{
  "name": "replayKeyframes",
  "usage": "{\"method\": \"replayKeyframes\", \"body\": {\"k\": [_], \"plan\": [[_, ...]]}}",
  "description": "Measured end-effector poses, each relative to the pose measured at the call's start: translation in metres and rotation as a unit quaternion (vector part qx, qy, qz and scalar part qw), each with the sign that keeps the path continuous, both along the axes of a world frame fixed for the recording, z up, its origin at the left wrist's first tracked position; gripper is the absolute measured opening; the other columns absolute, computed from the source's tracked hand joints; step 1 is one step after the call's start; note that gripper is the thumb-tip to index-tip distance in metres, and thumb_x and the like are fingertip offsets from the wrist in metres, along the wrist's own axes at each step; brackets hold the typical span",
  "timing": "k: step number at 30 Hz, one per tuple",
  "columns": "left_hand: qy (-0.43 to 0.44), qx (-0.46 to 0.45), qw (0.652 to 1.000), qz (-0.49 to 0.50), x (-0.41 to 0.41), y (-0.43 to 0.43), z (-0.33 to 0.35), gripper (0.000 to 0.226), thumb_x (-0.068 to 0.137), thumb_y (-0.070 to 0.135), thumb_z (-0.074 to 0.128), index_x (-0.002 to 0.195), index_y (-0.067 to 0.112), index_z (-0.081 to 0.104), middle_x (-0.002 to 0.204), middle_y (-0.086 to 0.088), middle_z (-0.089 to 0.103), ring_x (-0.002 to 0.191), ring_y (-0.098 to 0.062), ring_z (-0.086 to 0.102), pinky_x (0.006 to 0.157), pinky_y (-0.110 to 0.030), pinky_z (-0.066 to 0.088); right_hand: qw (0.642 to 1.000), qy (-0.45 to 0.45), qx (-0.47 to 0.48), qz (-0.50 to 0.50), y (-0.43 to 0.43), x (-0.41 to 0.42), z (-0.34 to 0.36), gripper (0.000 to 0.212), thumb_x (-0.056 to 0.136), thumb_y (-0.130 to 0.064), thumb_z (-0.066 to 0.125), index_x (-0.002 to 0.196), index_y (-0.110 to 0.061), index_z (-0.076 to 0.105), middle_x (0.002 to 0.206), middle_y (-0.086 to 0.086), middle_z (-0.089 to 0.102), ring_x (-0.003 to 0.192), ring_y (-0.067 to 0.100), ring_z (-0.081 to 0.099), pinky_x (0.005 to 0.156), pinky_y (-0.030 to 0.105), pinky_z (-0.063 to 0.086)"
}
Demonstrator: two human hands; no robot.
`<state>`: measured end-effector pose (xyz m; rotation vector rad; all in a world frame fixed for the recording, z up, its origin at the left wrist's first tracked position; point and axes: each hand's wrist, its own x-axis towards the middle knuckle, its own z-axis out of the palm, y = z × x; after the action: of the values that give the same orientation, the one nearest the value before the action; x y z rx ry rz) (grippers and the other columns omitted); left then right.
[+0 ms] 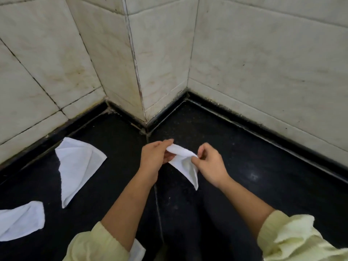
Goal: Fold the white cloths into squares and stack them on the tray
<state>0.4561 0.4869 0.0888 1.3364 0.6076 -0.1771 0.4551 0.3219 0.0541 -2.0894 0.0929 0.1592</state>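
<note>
Held cloth [185, 162]: white, part-folded, one corner hanging. Triangular cloth [79, 166] and crumpled cloth [20, 223]: white, lying left on dark surface [244, 166].

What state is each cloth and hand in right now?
Held cloth: lifted, hanging loose, not yet square.
Left hand: pinches the held cloth's top edge.
Right hand: pinches its other end.
Middle cloth: lies loosely folded on the black surface.
Edge cloth: rumpled, partly out of frame.

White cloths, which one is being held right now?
The middle cloth, pinched between left hand and right hand; the crumpled cloth and the larger cloth at left lie on the black surface.
</note>
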Motion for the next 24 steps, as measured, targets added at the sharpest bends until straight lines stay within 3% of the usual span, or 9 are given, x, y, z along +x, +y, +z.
{"method": "replayKeyframes", "body": {"k": [3, 6, 11, 16, 20, 24], "plan": [[-0.015, -0.084, 0.996, 0.007, -0.01, -0.027, 0.026, 0.009, 0.086, 0.015, 0.069, 0.091, 0.009, 0.073, 0.092, -0.01, 0.072, 0.084, -0.019, 0.069, 0.072, -0.026, 0.055, 0.999, -0.052, 0.001, -0.005, -0.03, -0.01, 0.022, 0.022, 0.077, -0.005, 0.065, 0.087, -0.014, 0.049, 0.072, 0.001, 0.055, 0.059, 0.008, 0.045, 0.055, 0.023, 0.04], [-0.039, -0.111, 0.993, -0.018, -0.019, -0.051, 0.045, 0.017, 0.085, 0.016, 0.069, 0.099, 0.007, 0.072, 0.104, -0.015, 0.071, 0.085, -0.018, 0.068, 0.068, -0.024, 0.054, 0.997, -0.064, -0.031, 0.026, -0.062, -0.026, 0.035, 0.031, 0.075, -0.002, 0.065, 0.094, -0.021, 0.051, 0.074, 0.0, 0.056, 0.059, 0.004, 0.047, 0.055, 0.019, 0.042], [-0.066, -0.117, 0.99, -0.047, -0.027, -0.087, 0.062, 0.011, 0.085, 0.016, 0.069, 0.093, 0.009, 0.072, 0.098, -0.013, 0.072, 0.08, -0.017, 0.07, 0.064, -0.019, 0.057, 0.991, -0.051, -0.119, 0.018, -0.125, -0.041, 0.046, 0.016, 0.074, -0.006, 0.065, 0.073, -0.021, 0.059, 0.071, -0.006, 0.057, 0.062, 0.007, 0.05, 0.054, 0.016, 0.037], [-0.04, -0.141, 0.988, -0.047, -0.028, -0.116, 0.055, 0.011, 0.087, 0.014, 0.066, 0.093, 0.006, 0.07, 0.099, -0.017, 0.071, 0.079, -0.018, 0.071, 0.059, -0.017, 0.056, 0.995, -0.001, -0.097, -0.001, -0.187, -0.057, 0.056, 0.005, 0.07, -0.006, 0.067, 0.067, -0.008, 0.064, 0.059, -0.002, 0.053, 0.054, 0.01, 0.043, 0.054, 0.028, 0.033], [-0.029, -0.14, 0.988, -0.063, -0.021, -0.142, 0.049, 0.013, 0.089, 0.013, 0.064, 0.098, 0.004, 0.067, 0.1, -0.016, 0.068, 0.083, -0.019, 0.069, 0.065, -0.019, 0.059, 0.998, 0.018, -0.056, -0.033, -0.232, -0.072, 0.064, 0.014, 0.077, -0.009, 0.073, 0.067, -0.003, 0.064, 0.051, -0.009, 0.047, 0.049, 0.005, 0.037, 0.05, 0.023, 0.028], [-0.008, -0.12, 0.986, -0.117, -0.013, -0.165, 0.037, 0.016, 0.09, 0.012, 0.063, 0.103, 0.003, 0.065, 0.112, -0.019, 0.066, 0.093, -0.022, 0.069, 0.077, -0.028, 0.058, 0.996, -0.014, -0.058, -0.071, -0.261, -0.08, 0.064, 0.016, 0.081, -0.004, 0.067, 0.072, -0.014, 0.075, 0.068, -0.007, 0.07, 0.064, 0.003, 0.058, 0.064, 0.026, 0.046]]}}
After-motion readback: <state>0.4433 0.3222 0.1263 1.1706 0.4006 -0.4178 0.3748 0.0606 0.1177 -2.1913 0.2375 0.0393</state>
